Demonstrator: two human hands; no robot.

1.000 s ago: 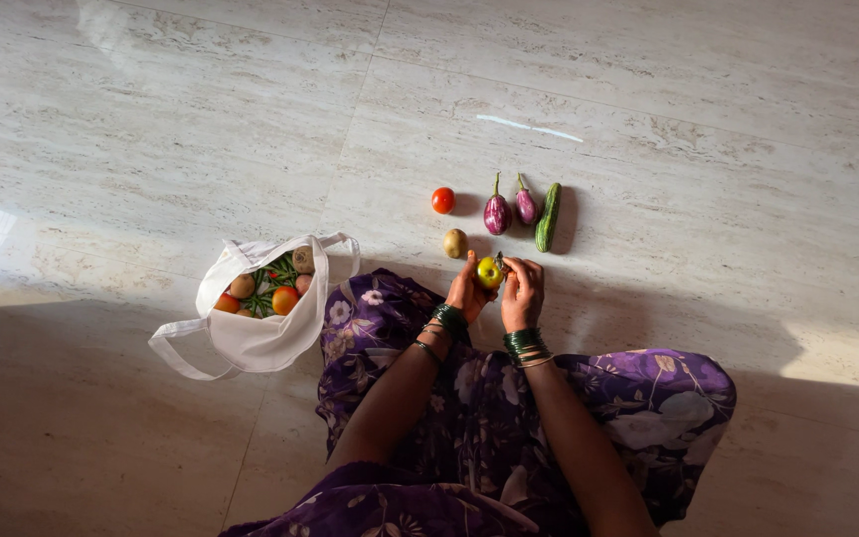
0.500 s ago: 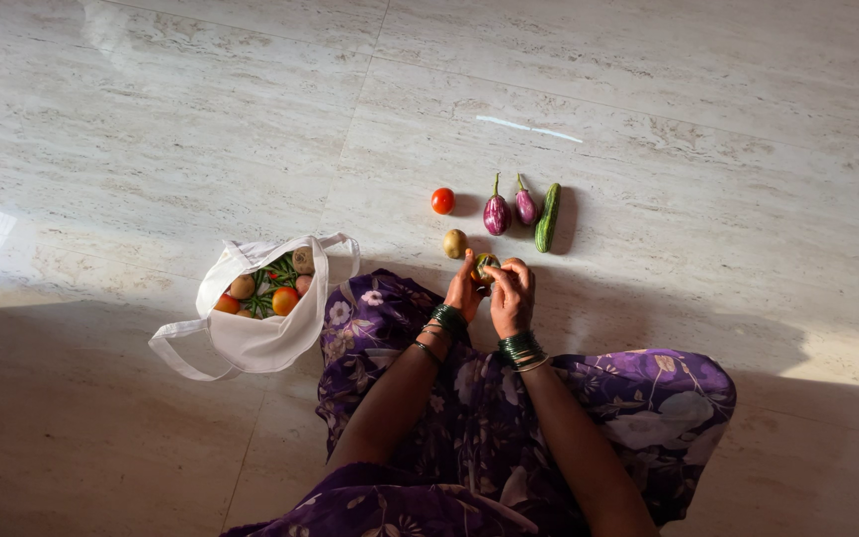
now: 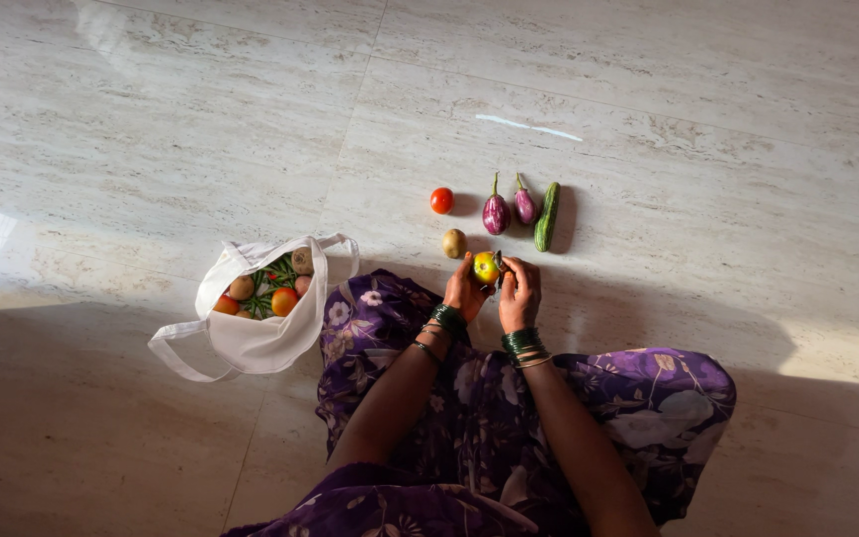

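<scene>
Marble floor, veggie sorting underway

Both hands, left hand [image 3: 466, 288] and right hand [image 3: 521, 295], pinch 1 small yellow-green round fruit [image 3: 486, 267]; 5 laid out, white cloth bag [image 3: 256, 333] not yet emptied.

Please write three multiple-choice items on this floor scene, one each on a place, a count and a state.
1. Where does the cucumber lie?
A. inside the bag
B. at the right end of the row on the floor
C. on the lap

2. How many small purple aubergines lie on the floor?
A. two
B. four
C. none

3. How is the yellow-green fruit kept?
A. lying loose on the floor
B. inside the white cloth bag
C. held between the left hand and right hand

Key: 1 B, it lies right of the aubergines; 2 A, a pair lies beside the red tomato; 3 C, both hands touch it.
</scene>
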